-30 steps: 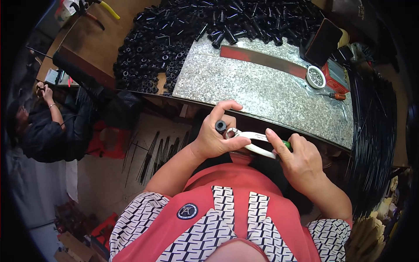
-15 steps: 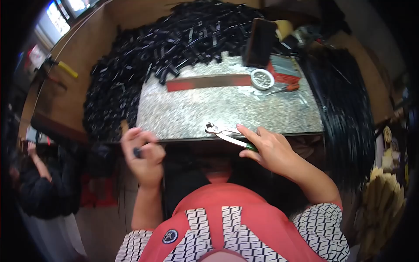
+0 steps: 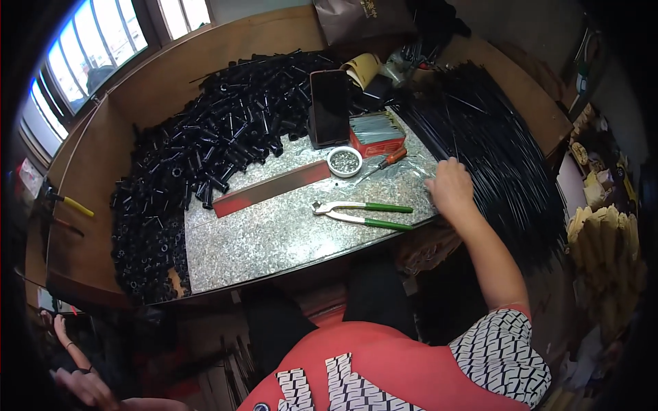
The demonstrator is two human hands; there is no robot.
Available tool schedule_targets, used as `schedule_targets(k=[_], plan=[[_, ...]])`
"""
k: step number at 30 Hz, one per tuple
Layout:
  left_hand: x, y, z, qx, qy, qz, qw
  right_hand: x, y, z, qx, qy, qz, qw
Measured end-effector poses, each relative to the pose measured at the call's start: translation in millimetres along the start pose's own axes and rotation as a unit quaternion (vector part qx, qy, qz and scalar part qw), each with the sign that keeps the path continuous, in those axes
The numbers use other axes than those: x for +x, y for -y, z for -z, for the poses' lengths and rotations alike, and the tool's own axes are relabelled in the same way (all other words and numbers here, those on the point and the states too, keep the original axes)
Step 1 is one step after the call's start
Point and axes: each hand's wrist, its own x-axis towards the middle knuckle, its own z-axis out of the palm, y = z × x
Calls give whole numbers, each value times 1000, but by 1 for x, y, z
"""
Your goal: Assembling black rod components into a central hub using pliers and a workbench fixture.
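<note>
My right hand (image 3: 452,188) reaches to the near end of a bundle of long thin black rods (image 3: 493,130), thumb apart from the fingers, with nothing visible in it. Just left of it, pincers with green handles (image 3: 389,207) lie on the speckled stone slab (image 3: 274,236), jaws pointing left. At the lower left my left hand (image 3: 86,387) is low, off the bench, and smeared by motion; whether it holds anything does not show. A big heap of short black tubes (image 3: 212,130) covers the back and left of the bench.
A long flat bar (image 3: 271,190) lies across the slab beside a white bowl (image 3: 344,162) of small metal bits. Behind are a red box (image 3: 377,145), an orange-handled screwdriver (image 3: 392,159) and an upright dark phone-like panel (image 3: 329,106). Another person's hand (image 3: 62,329) shows at left.
The pincers have left my right hand and lie on the slab. That hand has moved right to the rods. My left hand has dropped to the lower left; the view has shifted.
</note>
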Motion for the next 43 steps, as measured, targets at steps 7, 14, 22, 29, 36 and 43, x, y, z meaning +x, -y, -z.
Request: schedule_targets(k=[7,14,22,29,36,43], plan=[[-71,136,-12,42,-67,339,937,0,-68,-23,-21,89,-139,986],[-192,311,95,122,-126,583,794,8,-67,-38,-26,69,-123,990],[-263,436,150,544,-82,365,751,0,-80,-68,-35,32,-140,989],[-194,414,51,425,-61,337,838,13,-62,-25,-8,129,-125,984],[-175,416,34,511,99,404,752,21,-82,-15,39,28,-168,985],[-153,436,22,584,298,452,605,34,-103,-2,8,-13,-138,990]])
